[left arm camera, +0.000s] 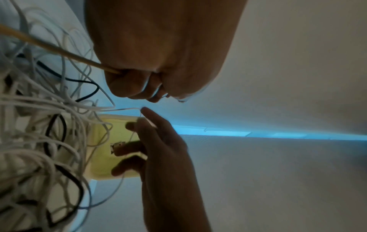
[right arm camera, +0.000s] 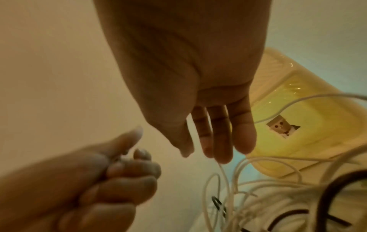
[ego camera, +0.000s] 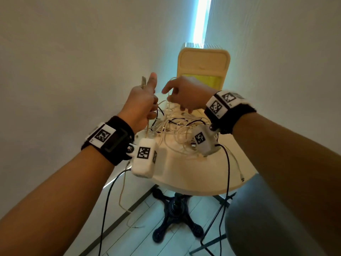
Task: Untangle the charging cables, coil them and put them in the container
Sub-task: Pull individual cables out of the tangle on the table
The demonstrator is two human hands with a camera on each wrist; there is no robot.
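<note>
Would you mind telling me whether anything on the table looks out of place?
Yes: some cables from the tangle spill off the round table. A beige one hangs toward the floor on the left, and a white plug end dangles over the right edge.

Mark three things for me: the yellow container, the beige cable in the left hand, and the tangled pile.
yellow container (ego camera: 203,60), head view, on its pale front wall.
beige cable (left arm camera: 59,52), left wrist view, on the stretch running to the left hand (ego camera: 141,106).
tangled pile (ego camera: 175,126), head view, on white strands mid-heap.
</note>
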